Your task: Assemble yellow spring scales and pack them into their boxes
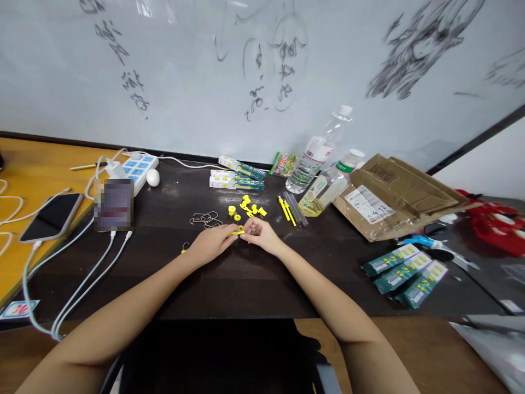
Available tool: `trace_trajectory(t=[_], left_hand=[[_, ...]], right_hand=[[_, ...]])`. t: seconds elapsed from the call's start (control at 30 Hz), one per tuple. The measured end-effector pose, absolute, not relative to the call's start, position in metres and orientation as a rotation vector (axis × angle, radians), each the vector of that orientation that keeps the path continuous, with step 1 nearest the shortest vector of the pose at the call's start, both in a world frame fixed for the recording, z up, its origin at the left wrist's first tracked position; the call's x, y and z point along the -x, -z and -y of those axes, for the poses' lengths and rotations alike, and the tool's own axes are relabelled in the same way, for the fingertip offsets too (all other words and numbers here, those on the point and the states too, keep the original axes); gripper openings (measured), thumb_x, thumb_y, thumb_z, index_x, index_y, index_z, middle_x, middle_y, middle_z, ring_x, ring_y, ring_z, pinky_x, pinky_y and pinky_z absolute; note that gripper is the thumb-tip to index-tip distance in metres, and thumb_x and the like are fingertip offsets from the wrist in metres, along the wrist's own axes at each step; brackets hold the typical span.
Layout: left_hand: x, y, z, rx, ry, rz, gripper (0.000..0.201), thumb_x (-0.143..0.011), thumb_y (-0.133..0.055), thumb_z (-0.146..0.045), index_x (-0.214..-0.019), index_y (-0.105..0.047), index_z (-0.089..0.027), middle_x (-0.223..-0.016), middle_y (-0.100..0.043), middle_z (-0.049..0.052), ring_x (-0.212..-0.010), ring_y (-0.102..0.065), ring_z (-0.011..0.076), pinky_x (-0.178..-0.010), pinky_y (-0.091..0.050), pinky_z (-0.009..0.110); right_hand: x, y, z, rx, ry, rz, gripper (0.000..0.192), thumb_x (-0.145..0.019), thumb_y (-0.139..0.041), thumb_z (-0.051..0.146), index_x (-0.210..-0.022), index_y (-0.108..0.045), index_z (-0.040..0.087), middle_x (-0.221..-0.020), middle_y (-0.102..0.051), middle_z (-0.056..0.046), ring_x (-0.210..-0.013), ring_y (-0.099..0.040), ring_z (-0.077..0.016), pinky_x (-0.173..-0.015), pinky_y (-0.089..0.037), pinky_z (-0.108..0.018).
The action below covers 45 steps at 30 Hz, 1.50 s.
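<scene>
Over the dark table, my left hand (210,244) and my right hand (261,235) meet, fingertips pinched on a small yellow plastic piece (237,233) between them. Its exact shape is partly covered by the fingers. Just beyond my hands lie several loose yellow plastic parts (246,208). A tangle of bent metal wire hooks (206,220) is beside my left hand. Another small yellow part with a wire hook (184,249) sits near my left wrist. To the right of the loose parts, yellow sticks (287,210) lie alongside clear tubes (296,209).
Teal-and-white boxes (237,178) stand at the whiteboard, with more boxes (410,273) at right. Two bottles (315,156) and a cardboard parcel (394,191) are at back right. Scissors (443,249) lie nearby. A power strip (141,167), cables and phones (51,218) occupy the left.
</scene>
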<state>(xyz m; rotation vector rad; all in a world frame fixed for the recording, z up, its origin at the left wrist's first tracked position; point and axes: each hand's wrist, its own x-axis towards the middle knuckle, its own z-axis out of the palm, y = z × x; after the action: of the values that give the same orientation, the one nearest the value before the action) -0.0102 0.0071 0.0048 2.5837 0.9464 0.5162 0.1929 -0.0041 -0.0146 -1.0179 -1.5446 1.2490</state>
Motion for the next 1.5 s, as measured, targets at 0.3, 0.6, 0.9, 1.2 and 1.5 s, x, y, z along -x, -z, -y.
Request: trace_trajectory(t=[0.3, 0.6, 0.9, 1.2, 1.5], left_hand=[[0.01, 0.0, -0.009, -2.605, -0.53, -0.933, 0.029, -0.096, -0.036, -0.033, -0.116, -0.053, -0.023, -0.113, -0.064, 0.005, -0.099, -0.061, 0.0196, -0.082, -0.047, 0.03], [0.01, -0.002, -0.008, -2.594, -0.535, -0.974, 0.027, -0.095, -0.038, -0.03, -0.116, -0.053, -0.022, -0.112, -0.064, 0.005, -0.098, -0.062, 0.02, -0.08, -0.048, 0.031], [0.01, -0.002, -0.009, -2.591, -0.558, -0.966, 0.029, -0.096, -0.036, -0.032, -0.115, -0.054, -0.021, -0.11, -0.065, 0.006, -0.097, -0.062, 0.0201, -0.084, -0.047, 0.031], [0.012, 0.0, -0.008, -2.568, -0.589, -1.019, 0.028, -0.096, -0.036, -0.032, -0.116, -0.053, -0.021, -0.109, -0.065, 0.006, -0.093, -0.063, 0.02, -0.079, -0.048, 0.03], [0.01, 0.0, -0.009, -2.577, -0.538, -1.009, 0.027, -0.095, -0.037, -0.031, -0.115, -0.053, -0.022, -0.11, -0.065, 0.005, -0.096, -0.063, 0.0204, -0.079, -0.048, 0.03]], right_hand=[[-0.201, 0.019, -0.003, 1.008, -1.262, 1.52, 0.016, -0.072, -0.062, 0.025, -0.084, -0.055, 0.019, -0.068, -0.061, 0.002, -0.057, -0.055, -0.0095, -0.054, -0.046, -0.023], [-0.204, 0.017, -0.009, 1.253, -0.605, 1.799, 0.014, -0.081, -0.054, 0.023, -0.093, -0.061, 0.02, -0.08, -0.058, -0.002, -0.07, -0.053, -0.0144, -0.066, -0.044, -0.028], [-0.176, -0.009, -0.061, 1.389, -0.248, 2.164, 0.027, -0.079, -0.064, 0.033, -0.103, -0.061, 0.02, -0.096, -0.057, -0.007, -0.092, -0.051, -0.0208, -0.081, -0.04, -0.034], [-0.206, 0.011, -0.036, 1.118, -0.949, 1.57, 0.028, -0.074, -0.067, 0.041, -0.087, -0.056, 0.019, -0.074, -0.058, 0.001, -0.064, -0.052, -0.0112, -0.057, -0.042, -0.024], [-0.204, 0.013, 0.0, 1.002, -1.281, 1.423, 0.032, -0.07, -0.073, 0.039, -0.09, -0.059, 0.018, -0.067, -0.058, 0.002, -0.056, -0.049, -0.0085, -0.048, -0.04, -0.021]])
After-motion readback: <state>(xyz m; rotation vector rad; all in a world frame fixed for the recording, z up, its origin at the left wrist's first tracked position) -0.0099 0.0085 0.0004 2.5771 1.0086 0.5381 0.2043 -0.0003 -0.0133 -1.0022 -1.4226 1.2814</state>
